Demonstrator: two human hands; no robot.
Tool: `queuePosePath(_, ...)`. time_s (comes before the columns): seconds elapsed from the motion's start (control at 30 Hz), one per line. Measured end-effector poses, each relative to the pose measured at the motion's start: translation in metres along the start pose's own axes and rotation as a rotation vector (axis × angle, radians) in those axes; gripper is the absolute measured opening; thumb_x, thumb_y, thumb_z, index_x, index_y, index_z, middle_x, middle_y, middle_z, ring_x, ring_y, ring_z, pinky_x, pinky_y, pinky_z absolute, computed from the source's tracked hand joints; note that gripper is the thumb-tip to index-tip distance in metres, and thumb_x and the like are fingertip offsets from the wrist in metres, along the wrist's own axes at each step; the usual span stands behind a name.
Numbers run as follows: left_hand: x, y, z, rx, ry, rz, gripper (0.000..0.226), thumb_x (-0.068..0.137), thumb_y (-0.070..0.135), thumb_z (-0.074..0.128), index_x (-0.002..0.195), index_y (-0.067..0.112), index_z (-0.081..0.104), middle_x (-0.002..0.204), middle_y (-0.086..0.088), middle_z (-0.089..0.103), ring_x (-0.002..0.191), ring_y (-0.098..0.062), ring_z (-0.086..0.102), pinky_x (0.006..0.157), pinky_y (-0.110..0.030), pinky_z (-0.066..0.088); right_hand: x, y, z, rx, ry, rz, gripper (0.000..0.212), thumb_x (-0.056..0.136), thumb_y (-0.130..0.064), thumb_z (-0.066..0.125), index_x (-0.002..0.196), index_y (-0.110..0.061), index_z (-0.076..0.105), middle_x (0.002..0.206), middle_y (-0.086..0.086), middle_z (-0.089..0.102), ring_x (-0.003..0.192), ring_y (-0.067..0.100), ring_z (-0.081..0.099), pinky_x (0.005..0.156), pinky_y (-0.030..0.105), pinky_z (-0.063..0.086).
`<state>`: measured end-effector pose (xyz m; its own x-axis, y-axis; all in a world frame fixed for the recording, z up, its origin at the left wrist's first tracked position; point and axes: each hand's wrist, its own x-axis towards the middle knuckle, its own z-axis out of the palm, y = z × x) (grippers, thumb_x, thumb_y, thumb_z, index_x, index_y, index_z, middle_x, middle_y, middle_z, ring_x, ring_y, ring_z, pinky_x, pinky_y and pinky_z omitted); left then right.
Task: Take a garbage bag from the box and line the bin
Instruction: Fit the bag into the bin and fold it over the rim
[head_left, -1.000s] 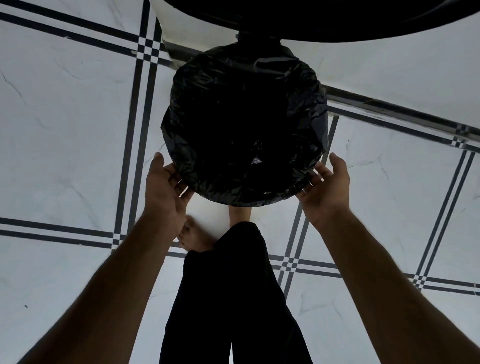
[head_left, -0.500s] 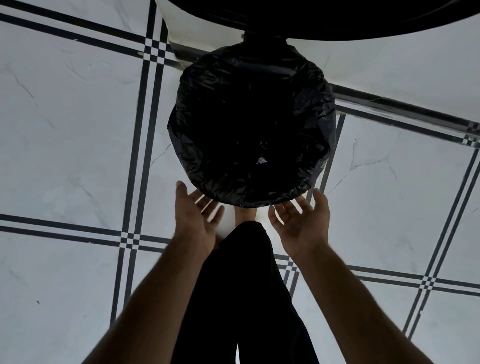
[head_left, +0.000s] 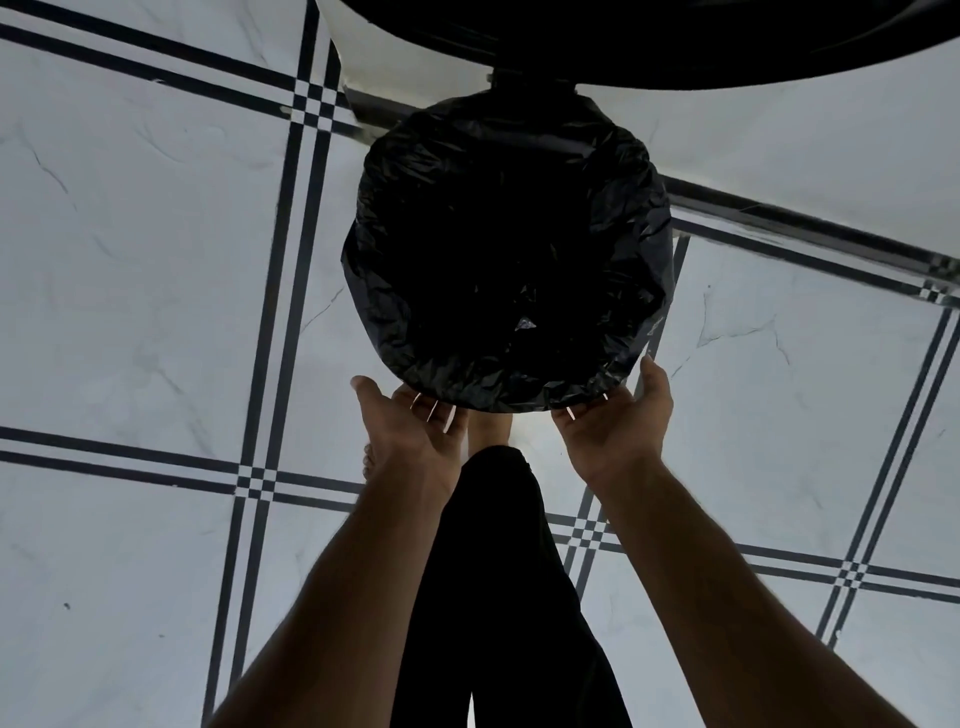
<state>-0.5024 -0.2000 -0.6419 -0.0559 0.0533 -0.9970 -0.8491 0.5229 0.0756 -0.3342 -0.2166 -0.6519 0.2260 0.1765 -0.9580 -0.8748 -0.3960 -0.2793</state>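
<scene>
The bag (head_left: 509, 249) already drapes over the bin's rim, at 12 o'clock from the person, on the floor (head_left: 130, 260). The left hand (head_left: 410, 436) and right hand (head_left: 618, 415) cup the near edge, fingers hidden underneath, so grip unclear. Judged nearly done; only smoothing remains.

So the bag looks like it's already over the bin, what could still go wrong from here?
1. Both hands, left hand and right hand, are under the near edge of the black garbage bag; a hard tug there might tear the thin plastic or pull it off the far rim.
2. The bin is almost fully hidden by the bag, so pushing on it could tip or slide it on the smooth tiled floor.
</scene>
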Motion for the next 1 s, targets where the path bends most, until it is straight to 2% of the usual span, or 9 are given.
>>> queuePosePath(0.1,0.004,0.001,-0.004,0.012,0.0,0.013,0.067,0.097,0.065,0.033,0.116,0.005,0.058,0.117,-0.012,0.066,0.108,-0.027,0.064,0.105,-0.045,0.047,0.004,-0.003,-0.001,-0.014,0.044,-0.021,0.047,0.094,-0.048,0.051,0.111,-0.007,0.066,0.104,0.01,0.072,0.104,0.026,0.069,0.091,0.039,0.055)
queuePosePath(0.2,0.006,0.005,-0.011,0.072,-0.018,0.018,0.072,0.096,0.068,0.028,0.122,0.008,0.057,0.118,-0.011,0.066,0.109,-0.026,0.063,0.104,-0.045,0.046,0.007,-0.005,-0.006,-0.071,0.073,-0.026,0.043,0.096,-0.046,0.05,0.112,-0.008,0.062,0.098,0.01,0.073,0.094,0.025,0.071,0.08,0.035,0.058)
queuePosePath(0.33,0.01,0.02,-0.017,0.309,0.055,0.016,0.075,0.094,0.072,0.018,0.132,0.016,0.052,0.123,-0.01,0.062,0.119,-0.028,0.057,0.112,-0.052,0.034,0.005,-0.014,-0.01,-0.4,0.078,-0.107,0.037,0.1,-0.044,0.042,0.108,-0.014,0.063,0.101,0.005,0.071,0.098,0.022,0.068,0.087,0.035,0.055)
queuePosePath(0.43,0.003,0.038,-0.013,0.52,0.239,0.217,0.067,0.099,0.061,0.021,0.141,0.016,0.046,0.128,-0.008,0.061,0.122,-0.026,0.056,0.108,-0.045,0.039,-0.003,-0.022,-0.009,-0.775,0.224,-0.412,0.023,0.099,-0.034,0.043,0.103,-0.019,0.06,0.095,0.0,0.064,0.088,0.02,0.06,0.073,0.027,0.048)
queuePosePath(0.53,-0.016,0.055,-0.001,0.644,0.234,0.562,0.048,0.096,0.049,0.035,0.128,0.017,0.051,0.117,-0.01,0.065,0.119,-0.034,0.058,0.104,-0.047,0.044,-0.017,-0.04,0.003,-0.863,0.375,-0.699,0.027,0.098,-0.034,0.041,0.118,-0.021,0.054,0.109,0.003,0.061,0.096,0.024,0.061,0.083,0.039,0.053)
queuePosePath(0.63,-0.05,0.075,0.032,0.743,0.061,0.844,0.027,0.086,0.054,0.041,0.103,0.034,0.05,0.103,0.0,0.063,0.111,-0.032,0.06,0.1,-0.045,0.047,-0.04,-0.066,0.034,-0.717,0.246,-0.753,0.04,0.09,-0.048,0.039,0.126,-0.03,0.046,0.106,-0.001,0.055,0.092,0.022,0.058,0.089,0.045,0.051)
queuePosePath(0.77,-0.115,0.092,0.08,0.744,-0.142,1.057,0.052,0.089,0.058,0.037,0.131,0.03,0.048,0.133,-0.011,0.056,0.113,-0.019,0.056,0.103,-0.039,0.047,-0.086,-0.099,0.076,-0.64,0.073,-0.72,0.046,0.088,-0.058,0.035,0.132,-0.049,0.042,0.136,-0.015,0.047,0.129,0.023,0.051,0.109,0.051,0.043)
queuePosePath(0.87,-0.151,0.093,0.101,0.777,-0.219,1.088,0.05,0.097,0.048,0.032,0.137,0.026,0.052,0.137,-0.002,0.055,0.124,-0.02,0.055,0.107,-0.039,0.046,-0.126,-0.111,0.099,-0.554,-0.036,-0.739,0.043,0.092,-0.053,0.039,0.133,-0.046,0.049,0.139,-0.017,0.049,0.131,0.018,0.05,0.108,0.047,0.045)
queuePosePath(1.0,-0.166,0.082,0.1,0.855,-0.256,1.098,0.041,0.095,0.048,0.038,0.12,0.025,0.061,0.126,0.001,0.063,0.122,-0.02,0.057,0.106,-0.045,0.047,-0.161,-0.111,0.107,-0.609,-0.098,-0.851,0.024,0.095,-0.032,0.049,0.099,-0.015,0.066,0.093,-0.011,0.063,0.094,0.012,0.062,0.091,0.047,0.056)
